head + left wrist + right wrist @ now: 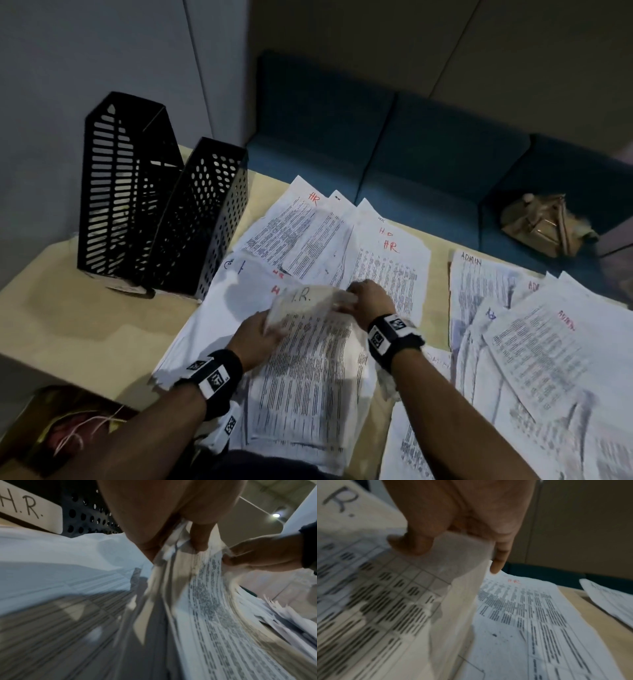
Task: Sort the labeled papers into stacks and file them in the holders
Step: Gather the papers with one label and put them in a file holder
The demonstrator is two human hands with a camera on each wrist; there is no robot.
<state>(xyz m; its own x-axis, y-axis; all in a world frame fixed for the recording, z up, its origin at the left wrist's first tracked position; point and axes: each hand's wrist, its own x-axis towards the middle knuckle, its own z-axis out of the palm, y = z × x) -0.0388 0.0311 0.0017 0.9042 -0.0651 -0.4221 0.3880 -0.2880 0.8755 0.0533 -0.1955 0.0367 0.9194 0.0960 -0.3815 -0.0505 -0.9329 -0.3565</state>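
A stack of printed sheets marked "H.R." (308, 353) lies at the near middle of the table, its far end lifted and curled. My left hand (263, 334) pinches the stack's far left corner, and in the left wrist view its fingers (197, 539) clamp the paper edge (202, 588). My right hand (368, 298) pinches the far right corner, thumb on top (412, 545) of the sheet (385, 601). Two black perforated file holders (137, 195) stand at the far left; the nearer one carries an "H.R." label (32, 508).
Loose HR sheets (383, 257) fan out beyond the stack. ADMIN papers (534, 339) cover the table's right side. A teal sofa (394, 137) with a tan bag (544, 226) runs behind the table. A bare tan tabletop (85, 318) shows at left.
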